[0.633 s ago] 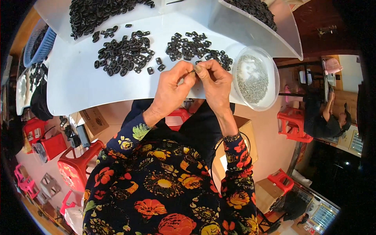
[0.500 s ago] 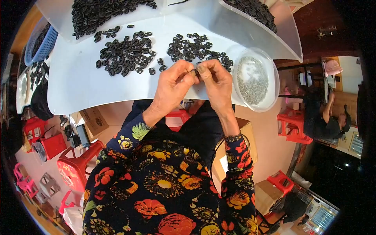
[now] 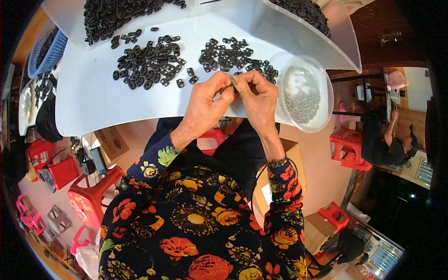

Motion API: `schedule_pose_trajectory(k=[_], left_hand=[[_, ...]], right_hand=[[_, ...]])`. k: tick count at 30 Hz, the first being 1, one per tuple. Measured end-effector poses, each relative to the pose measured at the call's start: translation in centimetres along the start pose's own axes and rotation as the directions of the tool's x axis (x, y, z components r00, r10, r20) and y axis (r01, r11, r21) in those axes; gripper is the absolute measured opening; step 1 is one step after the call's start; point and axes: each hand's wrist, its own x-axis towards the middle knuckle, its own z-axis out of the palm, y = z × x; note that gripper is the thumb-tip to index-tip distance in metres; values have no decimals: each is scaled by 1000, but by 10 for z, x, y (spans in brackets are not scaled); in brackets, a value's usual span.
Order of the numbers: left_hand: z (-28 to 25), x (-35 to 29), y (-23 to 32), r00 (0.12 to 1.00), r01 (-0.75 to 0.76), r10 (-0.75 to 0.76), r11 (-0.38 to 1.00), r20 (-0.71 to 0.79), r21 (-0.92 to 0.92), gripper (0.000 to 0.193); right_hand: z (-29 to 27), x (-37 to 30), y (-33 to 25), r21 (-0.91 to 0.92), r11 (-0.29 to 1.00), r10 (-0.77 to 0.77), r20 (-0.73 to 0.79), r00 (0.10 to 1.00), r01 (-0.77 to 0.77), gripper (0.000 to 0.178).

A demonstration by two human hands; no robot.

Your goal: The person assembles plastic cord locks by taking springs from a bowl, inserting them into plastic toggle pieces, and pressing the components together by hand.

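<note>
Just in front of the round clear plastic bowl of small grey metal pieces [image 3: 303,93], the left hand [image 3: 205,105] and right hand [image 3: 259,95] meet, fingertips pinched shut on one small black plastic part [image 3: 232,82]. It looks light, stiff and easily fumbled, best held by its edges. Beyond the bowl, heaps of dark oval parts [image 3: 149,65] lie on the white worktop [image 3: 93,98].

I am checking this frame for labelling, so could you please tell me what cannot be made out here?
- Head view: what the left hand and right hand pinch is hidden by the fingertips.
- The grey bits in the clear bowl are too small to identify.
- The blue basket is cut off by the rim.
</note>
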Motion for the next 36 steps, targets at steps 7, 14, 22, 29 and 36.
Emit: schedule_pose_trajectory(k=[7,14,22,29,36], left_hand=[[-1,3,3,995,99,-93,976,38,-192,4],[2,3,4,998,65,-65,973,8,-220,2],[1,1,3,999,47,-47,989,5,-142,2],[1,1,3,997,78,-74,976,26,-203,5],[5,2,-3,999,26,-32,978,-23,-205,2]], right_hand=[[-9,7,1,83,995,47,62,997,-52,18],[-6,3,6,65,997,37,20,999,-39,16],[-8,1,8,30,999,29,10,1000,-29,19],[-11,4,3,61,996,57,92,994,-62,14],[-4,1,6,39,999,11,-3,1000,-11,13]])
